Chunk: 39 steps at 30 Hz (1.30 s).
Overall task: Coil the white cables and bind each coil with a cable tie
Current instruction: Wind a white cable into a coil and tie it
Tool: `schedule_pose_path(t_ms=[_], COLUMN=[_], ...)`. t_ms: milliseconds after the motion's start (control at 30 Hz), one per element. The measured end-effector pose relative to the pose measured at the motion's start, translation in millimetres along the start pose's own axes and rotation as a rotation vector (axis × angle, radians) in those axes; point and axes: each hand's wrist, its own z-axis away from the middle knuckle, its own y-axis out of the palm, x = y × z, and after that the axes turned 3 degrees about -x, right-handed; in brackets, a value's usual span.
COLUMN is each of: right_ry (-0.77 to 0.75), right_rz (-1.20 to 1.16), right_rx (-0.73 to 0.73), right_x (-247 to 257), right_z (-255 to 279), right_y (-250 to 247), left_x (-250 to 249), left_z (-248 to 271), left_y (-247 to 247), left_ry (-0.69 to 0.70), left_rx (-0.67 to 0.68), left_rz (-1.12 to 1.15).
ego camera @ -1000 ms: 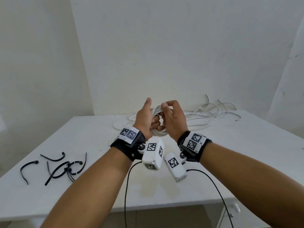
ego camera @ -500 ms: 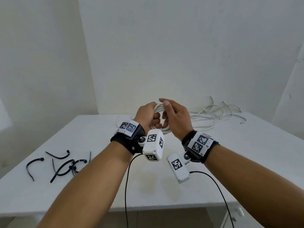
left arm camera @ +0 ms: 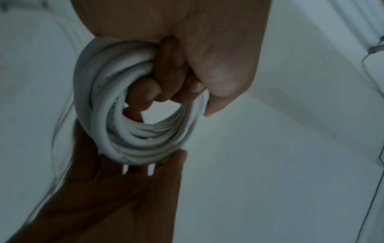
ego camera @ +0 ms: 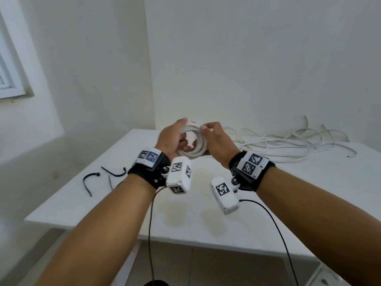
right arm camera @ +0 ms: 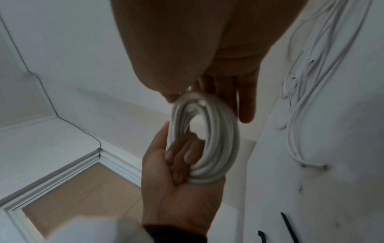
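Head view: black cable ties (ego camera: 97, 179) lie at 9 o'clock on the counter (ego camera: 206, 213), nearer its left edge than a second ago. Left hand (ego camera: 173, 139) grips the coil (ego camera: 193, 141) held above the counter; only the left wrist view shows fingers (left arm camera: 172, 85) curled through it. Right hand (ego camera: 216, 141), fingers now extended, touches the coil; loose cables (ego camera: 288, 145) lie at 2 o'clock.
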Motion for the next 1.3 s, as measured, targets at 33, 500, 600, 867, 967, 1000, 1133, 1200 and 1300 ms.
schedule_pose_path(t_ms=[33,500,600,867,967,1000,1133,1200,1300], right_ry=[0.041,-0.139,-0.145,-0.196,-0.113,-0.082,0.011,0.046,0.064], right_rz=[-0.017,0.924,0.978,0.961,0.938,0.927,0.915,0.924,0.843], right_rx=[0.063,0.799,0.815,0.794,0.768,0.754,0.634,0.548,0.352], right_x=[0,-2,-9,-14,-15,-14,-19,-25,-41], right_z=[-2,-7,-3,-5,-12,-15,-25,-28,-32], right_y=[8,122,138,130,104,96,50,27,-7], left_x=[-4,-21,-18,-12,-8,-7,3,9,19], left_z=[-2,1,0,-1,-2,-2,-10,-14,-18], left_y=[-14,-175,-181,-168,-152,-149,-119,-98,-61], left_ry=[-0.002,0.018,0.008,-0.012,-0.017,-0.016,-0.035,-0.043,-0.057], left_rx=[-0.042,-0.341,-0.333,-0.259,-0.232,-0.227,-0.179,-0.149,-0.094], left_rz=[0.029,0.108,0.116,0.132,0.120,0.119,0.097,0.096,0.106])
